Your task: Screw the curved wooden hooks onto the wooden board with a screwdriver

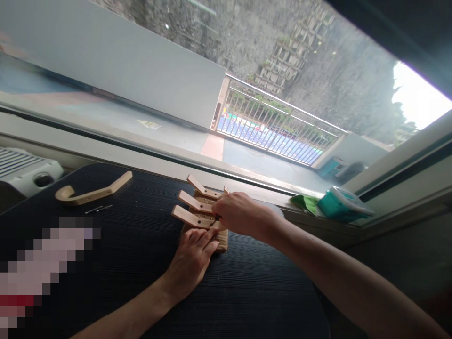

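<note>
On the dark table lies a light wood board that looks rough and ribbed. Several bent wooden hooks lie across it side by side, with small dark holes or screw heads in them. My left hand grips the near part of the board, its fingers pressed on the wood beside the nearest hook. Over the right ends of the hooks my right hand is closed around a small dark tool. Only the tool's tip shows, touching or just above the nearest hook; its kind is hidden by the fingers.
A separate wooden hook lies at the table's far left, with thin metal pieces beside it. A teal box and green cloth rest on the window sill. A white appliance stands left; a pixelated patch covers the lower left.
</note>
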Demonstrator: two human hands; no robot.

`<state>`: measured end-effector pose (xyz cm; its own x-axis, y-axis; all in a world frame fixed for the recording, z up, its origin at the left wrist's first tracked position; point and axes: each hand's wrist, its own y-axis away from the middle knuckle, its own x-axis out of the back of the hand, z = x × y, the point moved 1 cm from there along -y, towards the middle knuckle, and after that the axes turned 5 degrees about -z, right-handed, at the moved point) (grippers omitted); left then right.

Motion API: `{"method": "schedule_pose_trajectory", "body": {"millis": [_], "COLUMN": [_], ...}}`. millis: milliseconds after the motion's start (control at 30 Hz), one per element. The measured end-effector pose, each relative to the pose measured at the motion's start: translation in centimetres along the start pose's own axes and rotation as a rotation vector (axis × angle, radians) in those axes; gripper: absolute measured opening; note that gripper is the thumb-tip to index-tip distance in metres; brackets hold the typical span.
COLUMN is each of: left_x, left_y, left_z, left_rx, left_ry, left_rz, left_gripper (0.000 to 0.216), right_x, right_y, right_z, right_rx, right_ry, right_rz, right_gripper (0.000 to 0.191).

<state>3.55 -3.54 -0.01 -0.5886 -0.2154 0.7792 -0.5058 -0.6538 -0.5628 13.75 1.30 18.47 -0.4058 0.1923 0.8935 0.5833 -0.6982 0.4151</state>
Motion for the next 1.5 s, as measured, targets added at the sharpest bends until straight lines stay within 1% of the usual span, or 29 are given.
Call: {"method": "schedule_pose_trajectory", "body": {"millis": [133,433,667,867,1133,1300,1500], "left_x": [0.0,0.3,0.2,0.2,0.4,0.4,0.4], "left_y": [0.0,-0.1,-0.1,-0.1,-0.1,-0.1,-0.1], "left_z": [-0.1,0.1,0.1,0.1,0.2,0.2,0.2], "left_rx": [-0.001,-0.004,-0.013,-0.007,-0.004,-0.006,-0.008], "left_ry": [0.0,0.008,-0.015,-0.018,-0.022,-0.019,-0.031], "left_rz": [0.01,0.016,0.027,0.014,0.017,0.025,0.027], "left_gripper": [0.026,0.026,0.027,0.026,0.027,0.027,0.027], "right_x": [-0.3,-0.5,0.4,0.5,-0.3,0.1,0.6], "right_y": [-0.3,-0.6,0.5,0.4,0.2,0.4,0.7], "right_z": [0.1,0.2,0.2,0.0,0.4,0.1,0.1], "right_rx": [0.011,-0.077,-0.061,-0.026,-0.06,-0.085,-0.013], "right_ry": [-0.01,0.013,0.021,-0.016,-0.017,0.042,0.041], "right_rz": [-0.012,-0.022,-0.021,-0.022,-0.033,-0.025,0.007], "right_gripper": [0.022,0.022,0.02,0.02,0.022,0.02,0.019]}}
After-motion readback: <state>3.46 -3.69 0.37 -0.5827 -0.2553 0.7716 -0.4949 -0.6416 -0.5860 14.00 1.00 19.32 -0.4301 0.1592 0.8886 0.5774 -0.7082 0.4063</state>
